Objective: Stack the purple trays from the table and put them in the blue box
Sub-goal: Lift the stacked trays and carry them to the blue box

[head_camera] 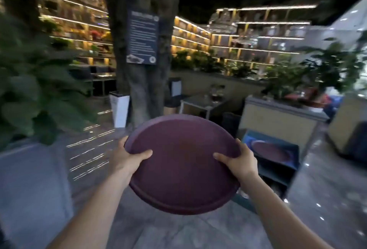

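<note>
A round purple tray (182, 161) fills the middle of the head view, carried in the air in front of me. My left hand (127, 157) grips its left rim with the thumb on top. My right hand (236, 159) grips the right rim the same way. Whether more trays lie under the top one I cannot tell. To the right and lower down stands the blue box (282, 145), with another purple tray (268, 150) lying inside it.
A thick tree trunk (143, 81) with a dark sign (142, 38) rises straight ahead, a white bin (119, 109) at its foot. A small table (200, 101) stands behind the tray. Planters with bushes (286, 117) border the right side. Large leaves (29, 93) crowd the left. The view is blurred.
</note>
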A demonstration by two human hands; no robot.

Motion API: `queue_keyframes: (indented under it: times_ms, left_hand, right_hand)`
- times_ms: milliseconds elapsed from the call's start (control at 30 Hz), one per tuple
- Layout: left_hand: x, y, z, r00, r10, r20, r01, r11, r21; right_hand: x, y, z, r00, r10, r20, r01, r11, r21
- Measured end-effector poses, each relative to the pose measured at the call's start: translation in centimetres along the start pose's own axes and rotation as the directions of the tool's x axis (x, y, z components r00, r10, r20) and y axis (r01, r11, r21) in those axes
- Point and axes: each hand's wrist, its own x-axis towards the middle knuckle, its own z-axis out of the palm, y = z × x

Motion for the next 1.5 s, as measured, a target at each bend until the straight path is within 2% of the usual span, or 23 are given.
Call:
queue_keyframes:
  times_ms: [133, 300, 567, 900, 1133, 1500]
  left_hand:
    - [-2.2, 0.9, 12.4, 0.983, 0.014, 0.180, -0.004, 0.998, -0.056]
    - [-5.7, 1.3, 25.7, 0.930, 0.019, 0.368, -0.003, 0.999, -0.042]
    - [-10.2, -1.0, 39.0, 0.872, 0.021, 0.489, -0.021, 1.000, -0.005]
    - [-5.7, -3.8, 48.4, 0.842, -0.002, 0.540, -0.022, 0.999, 0.038]
    - [3.6, -6.4, 56.3, 0.844, -0.015, 0.537, -0.032, 0.996, 0.078]
    - [18.9, -9.1, 70.5, 0.819, -0.042, 0.573, -0.054, 0.987, 0.150]
  right_hand:
    - [2.6, 5.0, -10.0, 0.984, 0.045, -0.170, -0.051, 0.998, -0.030]
    - [4.4, 10.3, -20.7, 0.934, 0.118, -0.336, -0.136, 0.990, -0.032]
    - [6.5, 17.7, -30.2, 0.859, 0.205, -0.470, -0.219, 0.975, 0.025]
    - [14.2, 22.6, -30.4, 0.828, 0.252, -0.501, -0.260, 0.964, 0.056]
    - [25.5, 25.2, -26.9, 0.826, 0.252, -0.505, -0.274, 0.961, 0.031]
    - [44.1, 28.7, -21.8, 0.778, 0.337, -0.531, -0.395, 0.919, 0.005]
